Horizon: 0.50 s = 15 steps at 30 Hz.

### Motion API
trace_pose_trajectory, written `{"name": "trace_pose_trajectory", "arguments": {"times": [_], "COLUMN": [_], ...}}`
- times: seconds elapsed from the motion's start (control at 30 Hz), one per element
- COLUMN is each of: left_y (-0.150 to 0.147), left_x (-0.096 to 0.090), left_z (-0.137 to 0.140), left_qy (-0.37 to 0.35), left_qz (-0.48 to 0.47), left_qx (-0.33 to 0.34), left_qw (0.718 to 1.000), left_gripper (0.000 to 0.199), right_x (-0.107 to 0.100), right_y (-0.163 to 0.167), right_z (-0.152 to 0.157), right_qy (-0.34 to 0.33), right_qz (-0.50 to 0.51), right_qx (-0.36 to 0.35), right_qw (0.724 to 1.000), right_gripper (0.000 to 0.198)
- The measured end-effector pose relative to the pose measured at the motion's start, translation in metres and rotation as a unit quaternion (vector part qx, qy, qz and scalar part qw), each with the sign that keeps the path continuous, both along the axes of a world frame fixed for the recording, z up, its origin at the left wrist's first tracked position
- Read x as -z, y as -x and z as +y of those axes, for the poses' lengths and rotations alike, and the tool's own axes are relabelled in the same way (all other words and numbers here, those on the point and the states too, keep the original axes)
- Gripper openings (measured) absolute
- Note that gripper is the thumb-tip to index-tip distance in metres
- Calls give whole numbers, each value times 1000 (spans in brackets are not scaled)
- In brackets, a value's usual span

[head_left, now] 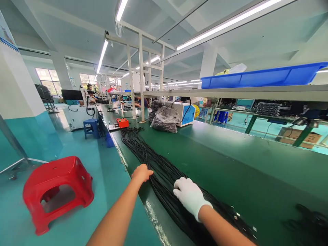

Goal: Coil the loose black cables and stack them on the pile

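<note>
A red stool (pixel 57 171) stood on the floor as a bare left hand (pixel 141 173) curled its fingers at the left edge of black cables (pixel 167 201), strung lengthwise along a green workbench (pixel 225 171). A white-gloved right hand (pixel 191 196) arched bent fingers over the bundle. Whether either hand pinched strands could not be told.

White glove (pixel 188 194) on the right hand (pixel 190 196), left hand (pixel 141 173) bare.
</note>
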State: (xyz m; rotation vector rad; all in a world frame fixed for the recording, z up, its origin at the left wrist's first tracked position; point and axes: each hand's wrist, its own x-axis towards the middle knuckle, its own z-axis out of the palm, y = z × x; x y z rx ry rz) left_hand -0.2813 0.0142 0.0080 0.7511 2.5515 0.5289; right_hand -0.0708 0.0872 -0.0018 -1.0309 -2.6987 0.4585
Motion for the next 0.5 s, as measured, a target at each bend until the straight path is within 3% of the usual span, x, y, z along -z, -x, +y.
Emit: {"name": "trace_pose_trajectory", "arguments": {"times": [0.13, 0.2, 0.3, 0.4, 0.5], "left_y": [-20, -43, -90, -136, -169], "left_x": [-13, -16, -16, -10, 3], "left_z": [-17, -25, -35, -47, -62], "left_qy": [-32, -68, -124, -159, -169], "left_qz": [83, 103, 83, 59, 65], "left_qx": [30, 79, 210, 303, 386], "left_qw": [996, 989, 966, 938, 905], "left_gripper": [26, 18, 9, 11, 24], "right_x": [-19, -22, -9, 12, 23], "right_y": [-36, -62, -99, -124, -141], "right_z": [5, -3, -32, -57, -65], "right_qy": [-23, -21, -29, -122, -213], "right_qz": [-1, -9, -57, -96, -78], "right_qx": [23, 16, -1, 26, 52], "right_qw": [999, 1000, 998, 988, 973], "right_gripper": [28, 27, 13, 12, 14]}}
